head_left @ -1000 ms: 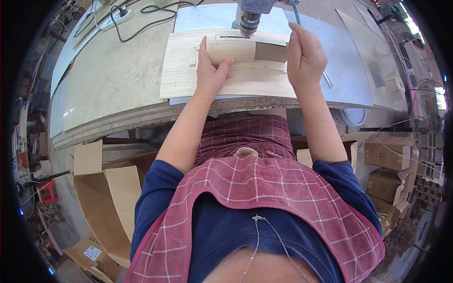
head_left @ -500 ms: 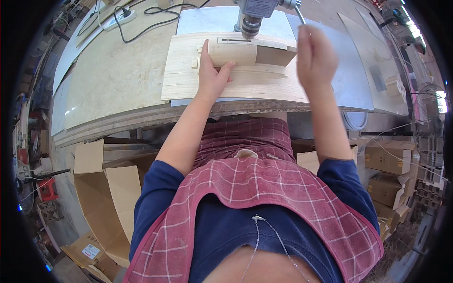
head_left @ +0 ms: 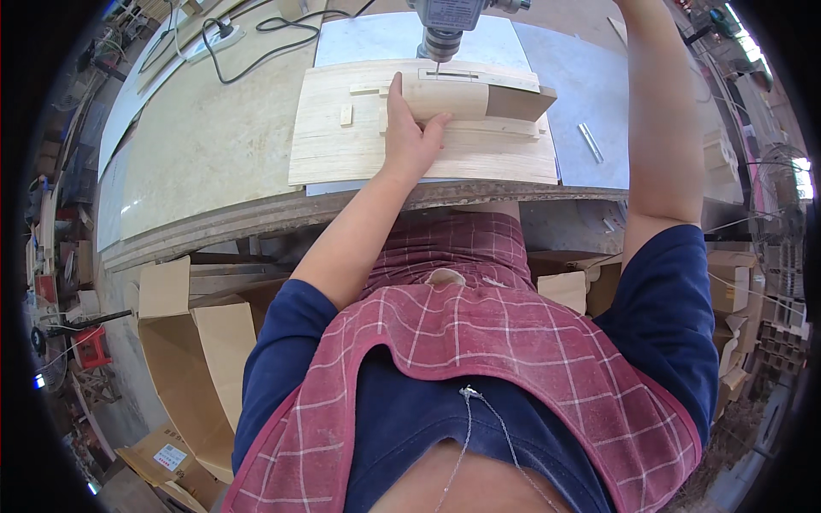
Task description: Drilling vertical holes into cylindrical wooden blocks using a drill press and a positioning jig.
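At twelve o'clock on the table, the left hand's fingers are grasping the wooden block, now sitting farther toward three o'clock, apparently bringing its slot's nine-o'clock end under the drill, while the right hand is passing from view, its grip untellable.

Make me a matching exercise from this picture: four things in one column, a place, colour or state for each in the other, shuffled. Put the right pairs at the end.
Column one
1. left hand
2. drill chuck
3. silver metal strip
4. apron

Column two
A. lying on the pale blue sheet, to the right of the wooden board
B. maroon, crossed by white lines
C. pointing down, a thin bit in it
D. holding the left end of the wooden block

Right pairs: 1-D, 2-C, 3-A, 4-B
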The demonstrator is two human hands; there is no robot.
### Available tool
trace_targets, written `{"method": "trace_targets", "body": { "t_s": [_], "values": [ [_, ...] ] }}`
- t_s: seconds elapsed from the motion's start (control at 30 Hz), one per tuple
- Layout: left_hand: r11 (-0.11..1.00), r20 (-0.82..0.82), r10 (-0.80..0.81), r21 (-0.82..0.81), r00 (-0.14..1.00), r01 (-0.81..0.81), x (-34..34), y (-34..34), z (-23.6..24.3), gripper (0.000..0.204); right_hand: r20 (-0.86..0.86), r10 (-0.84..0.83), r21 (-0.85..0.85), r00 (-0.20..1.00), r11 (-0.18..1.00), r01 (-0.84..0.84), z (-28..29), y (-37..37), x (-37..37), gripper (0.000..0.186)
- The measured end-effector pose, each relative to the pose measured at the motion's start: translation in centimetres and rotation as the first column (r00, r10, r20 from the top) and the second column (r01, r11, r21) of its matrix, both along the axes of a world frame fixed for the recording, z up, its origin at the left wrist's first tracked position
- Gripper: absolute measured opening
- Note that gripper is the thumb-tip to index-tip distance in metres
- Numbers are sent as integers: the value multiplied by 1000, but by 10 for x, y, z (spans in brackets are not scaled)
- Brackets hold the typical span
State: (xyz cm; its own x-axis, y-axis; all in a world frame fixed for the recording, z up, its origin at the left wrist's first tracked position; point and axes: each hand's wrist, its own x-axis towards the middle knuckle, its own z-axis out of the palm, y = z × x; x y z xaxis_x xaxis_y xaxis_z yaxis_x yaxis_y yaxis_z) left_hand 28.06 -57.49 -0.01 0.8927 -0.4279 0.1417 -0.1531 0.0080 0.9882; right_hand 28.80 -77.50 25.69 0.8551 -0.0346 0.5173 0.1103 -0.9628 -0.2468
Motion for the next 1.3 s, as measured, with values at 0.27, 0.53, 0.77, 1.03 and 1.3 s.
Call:
{"method": "trace_targets", "body": {
  "t_s": [0.27, 0.53, 0.77, 1.03, 1.3],
  "values": [
    [1000, -26, -13, 1, 1000, 13, -2, -2, 4, 87, 292, 7, 12, 956, 1000, -11, -20, 41, -52, 32],
    [1000, -33, 10, 18, 999, -9, -2, 1, 0, 87, 314, -102, 217, 944, 976, 33, -79, 64, -80, 32],
    [999, -43, -21, 46, 999, 23, -2, -1, 7, 86, 643, -30, 198, 765, 972, -128, -143, 63, -76, 9],
    [1000, -23, 8, 18, 1000, -8, -2, -4, 4, 87, 737, -8, 192, 676, 961, -198, -190, 60, -61, 2],
    [1000, -37, -1, 7, 999, 1, -4, -3, 6, 87, 701, -40, 220, 712, 962, -162, -209, 59, -61, 7]
  ]
}}
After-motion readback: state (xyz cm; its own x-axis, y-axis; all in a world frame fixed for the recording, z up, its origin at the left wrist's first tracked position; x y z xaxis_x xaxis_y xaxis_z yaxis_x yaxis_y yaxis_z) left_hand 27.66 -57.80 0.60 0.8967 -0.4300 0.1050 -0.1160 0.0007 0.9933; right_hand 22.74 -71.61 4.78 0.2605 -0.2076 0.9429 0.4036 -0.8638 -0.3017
